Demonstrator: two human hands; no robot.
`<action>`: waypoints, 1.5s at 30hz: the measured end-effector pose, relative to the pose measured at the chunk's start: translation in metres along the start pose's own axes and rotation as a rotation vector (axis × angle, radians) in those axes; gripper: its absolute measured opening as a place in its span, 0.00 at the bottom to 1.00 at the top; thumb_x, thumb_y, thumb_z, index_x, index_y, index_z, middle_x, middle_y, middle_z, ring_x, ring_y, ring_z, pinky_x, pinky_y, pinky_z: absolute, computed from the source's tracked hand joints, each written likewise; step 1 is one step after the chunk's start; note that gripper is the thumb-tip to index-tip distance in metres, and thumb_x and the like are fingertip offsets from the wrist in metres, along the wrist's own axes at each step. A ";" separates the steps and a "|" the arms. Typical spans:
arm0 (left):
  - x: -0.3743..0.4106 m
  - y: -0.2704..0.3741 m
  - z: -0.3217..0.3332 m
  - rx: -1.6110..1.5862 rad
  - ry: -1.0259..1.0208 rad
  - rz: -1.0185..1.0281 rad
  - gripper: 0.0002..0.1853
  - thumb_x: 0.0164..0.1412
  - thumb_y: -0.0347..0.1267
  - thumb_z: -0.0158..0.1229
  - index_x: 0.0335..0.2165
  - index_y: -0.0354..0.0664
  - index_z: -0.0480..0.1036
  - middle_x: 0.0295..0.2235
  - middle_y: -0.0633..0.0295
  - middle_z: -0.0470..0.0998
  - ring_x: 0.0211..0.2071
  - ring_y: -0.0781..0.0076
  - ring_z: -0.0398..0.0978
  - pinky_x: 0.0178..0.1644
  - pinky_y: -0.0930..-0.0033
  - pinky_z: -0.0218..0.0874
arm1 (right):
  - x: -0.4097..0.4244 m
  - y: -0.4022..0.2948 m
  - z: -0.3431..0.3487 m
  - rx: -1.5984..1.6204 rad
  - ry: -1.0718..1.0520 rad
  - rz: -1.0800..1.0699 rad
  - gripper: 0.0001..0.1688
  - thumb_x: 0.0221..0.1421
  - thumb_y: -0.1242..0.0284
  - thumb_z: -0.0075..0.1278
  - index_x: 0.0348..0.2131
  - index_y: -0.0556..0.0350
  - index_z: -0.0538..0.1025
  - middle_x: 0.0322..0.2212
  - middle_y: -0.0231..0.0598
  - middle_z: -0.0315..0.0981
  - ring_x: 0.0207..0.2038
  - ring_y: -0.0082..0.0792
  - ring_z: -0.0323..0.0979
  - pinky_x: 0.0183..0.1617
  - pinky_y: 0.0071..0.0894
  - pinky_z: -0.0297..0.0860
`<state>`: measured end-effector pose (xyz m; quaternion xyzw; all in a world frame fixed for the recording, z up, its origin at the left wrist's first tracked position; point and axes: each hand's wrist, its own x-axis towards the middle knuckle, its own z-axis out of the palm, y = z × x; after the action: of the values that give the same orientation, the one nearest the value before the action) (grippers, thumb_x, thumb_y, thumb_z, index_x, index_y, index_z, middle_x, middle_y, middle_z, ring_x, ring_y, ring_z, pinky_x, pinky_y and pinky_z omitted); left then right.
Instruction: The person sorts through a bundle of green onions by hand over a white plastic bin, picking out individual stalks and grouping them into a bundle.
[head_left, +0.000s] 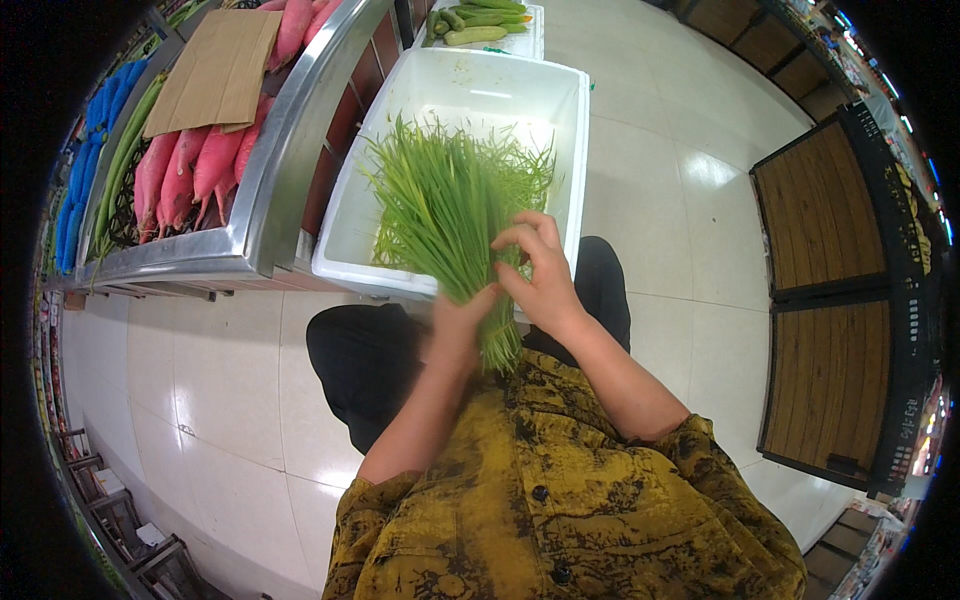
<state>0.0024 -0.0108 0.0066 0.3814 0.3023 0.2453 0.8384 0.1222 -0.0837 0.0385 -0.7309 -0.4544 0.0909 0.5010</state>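
My left hand (459, 326) is closed around the lower part of a bunch of long green leafy stalks (442, 202), perhaps garlic chives; the hand is a little blurred. The stalk ends stick out below it, towards my shirt, and the leaf tips fan out over a white foam box (581, 172). At the right side of the bunch is my right hand (536, 274), its fingers bent and apart, the fingertips at the edge of the leaves. Whether they pinch a leaf is not clear. Loose green leaf pieces (529, 169) lie inside the box.
Left of the box stands a metal-edged display counter (259, 217) with pink radishes (180, 176) and a cardboard sheet (217, 67). Behind the box, green gourds or cucumbers (476, 34) lie on another white foam box (532, 45). Wood-panelled display units (825, 217) stand on the right.
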 end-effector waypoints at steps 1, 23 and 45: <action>0.000 0.001 0.001 -0.005 -0.008 -0.002 0.24 0.49 0.24 0.60 0.47 0.36 0.66 0.41 0.59 0.73 0.40 0.70 0.72 0.43 0.69 0.65 | 0.000 0.001 0.000 0.004 -0.005 0.012 0.15 0.45 0.81 0.51 0.37 0.52 0.73 0.46 0.42 0.59 0.46 0.35 0.62 0.43 0.27 0.63; -0.001 0.002 0.005 -0.023 0.062 -0.035 0.18 0.54 0.29 0.52 0.45 0.36 0.66 0.37 0.60 0.73 0.35 0.71 0.73 0.37 0.68 0.67 | 0.003 0.004 -0.001 0.068 -0.052 0.031 0.12 0.45 0.77 0.54 0.35 0.53 0.72 0.45 0.43 0.61 0.47 0.37 0.62 0.45 0.27 0.62; -0.001 -0.004 0.000 -0.029 0.062 -0.030 0.18 0.54 0.29 0.55 0.44 0.37 0.67 0.35 0.60 0.74 0.32 0.70 0.74 0.33 0.69 0.68 | 0.007 0.007 -0.001 0.221 -0.043 0.261 0.09 0.42 0.73 0.61 0.26 0.55 0.77 0.47 0.46 0.64 0.52 0.47 0.61 0.54 0.38 0.59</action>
<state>0.0024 -0.0138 0.0034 0.3569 0.3301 0.2488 0.8377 0.1309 -0.0797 0.0359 -0.7221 -0.3537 0.2201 0.5523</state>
